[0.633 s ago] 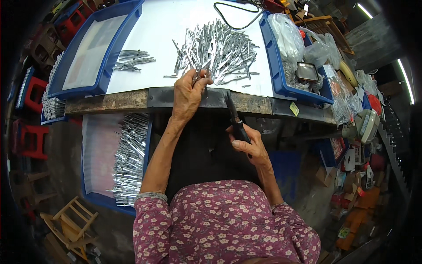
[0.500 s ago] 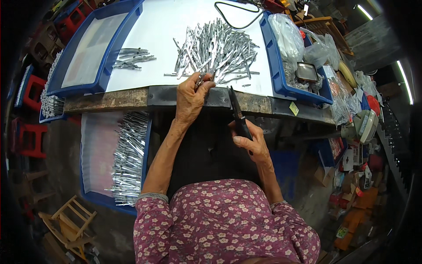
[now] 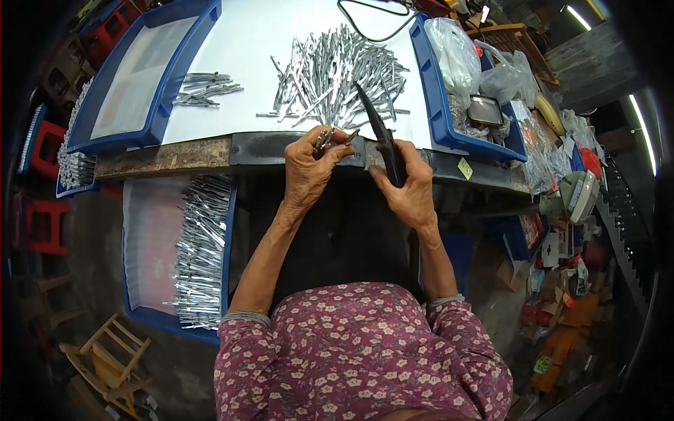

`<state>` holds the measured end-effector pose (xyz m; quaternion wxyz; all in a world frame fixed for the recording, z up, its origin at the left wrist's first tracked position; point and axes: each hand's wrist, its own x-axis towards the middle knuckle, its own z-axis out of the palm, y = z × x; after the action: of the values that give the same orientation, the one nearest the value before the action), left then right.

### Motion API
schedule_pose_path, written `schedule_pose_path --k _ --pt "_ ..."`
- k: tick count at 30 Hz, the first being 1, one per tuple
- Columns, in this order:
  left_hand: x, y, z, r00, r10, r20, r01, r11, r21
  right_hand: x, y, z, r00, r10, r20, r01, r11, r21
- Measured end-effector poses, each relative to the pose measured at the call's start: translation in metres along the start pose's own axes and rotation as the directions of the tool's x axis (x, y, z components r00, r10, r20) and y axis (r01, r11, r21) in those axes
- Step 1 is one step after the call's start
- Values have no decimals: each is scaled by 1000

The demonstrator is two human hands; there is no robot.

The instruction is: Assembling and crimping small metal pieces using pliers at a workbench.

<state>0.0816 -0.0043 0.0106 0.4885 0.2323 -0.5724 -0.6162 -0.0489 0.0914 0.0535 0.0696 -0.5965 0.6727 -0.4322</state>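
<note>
My left hand point(image 3: 310, 167) is closed on several thin silver metal pieces point(image 3: 324, 137) at the table's front edge; their ends stick out between thumb and fingers. In my right hand point(image 3: 411, 188) is a long black tapered tool point(image 3: 375, 119), gripped by its thick end with the pointed tip slanting up and left; its exact kind I cannot make out. That tip lies over a big fanned heap of silver metal strips point(image 3: 319, 74) on the white tabletop sheet point(image 3: 256, 35). A smaller bunch of strips point(image 3: 205, 90) rests to the left.
Left on the table stands a blue tray point(image 3: 158, 112) with a pale lining. A blue bin point(image 3: 439, 126) at the right holds plastic bags and a metal tin. Below the edge, a blue crate point(image 3: 226, 259) carries many strips. A wooden stool point(image 3: 105, 358) is at lower left.
My right hand has moved up toward the heap, and the black tool's tip now reaches over the strips. My left hand has come slightly lower and right, still closed on the metal pieces.
</note>
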Motion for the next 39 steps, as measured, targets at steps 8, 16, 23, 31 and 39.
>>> schedule_pose_path --k 8,16,23,31,39 --pt "-2 -3 3 999 -14 29 15 999 -50 5 -5 -2 997 -72 34 77 983 -166" --pt "-2 -5 5 1000 12 23 -12 1000 -9 5 -8 -5 989 -134 -56 118 967 -227" --pt "-2 3 6 999 6 -52 -6 1000 -10 -8 -7 -14 977 196 -89 -197 980 -3" --pt "-1 7 1 966 -260 -6 235 883 -405 -41 11 0 996 84 21 -84 996 6" --pt "-9 7 -2 942 -293 165 334 765 -551 -45 17 0 993 -117 -25 114 988 -103"
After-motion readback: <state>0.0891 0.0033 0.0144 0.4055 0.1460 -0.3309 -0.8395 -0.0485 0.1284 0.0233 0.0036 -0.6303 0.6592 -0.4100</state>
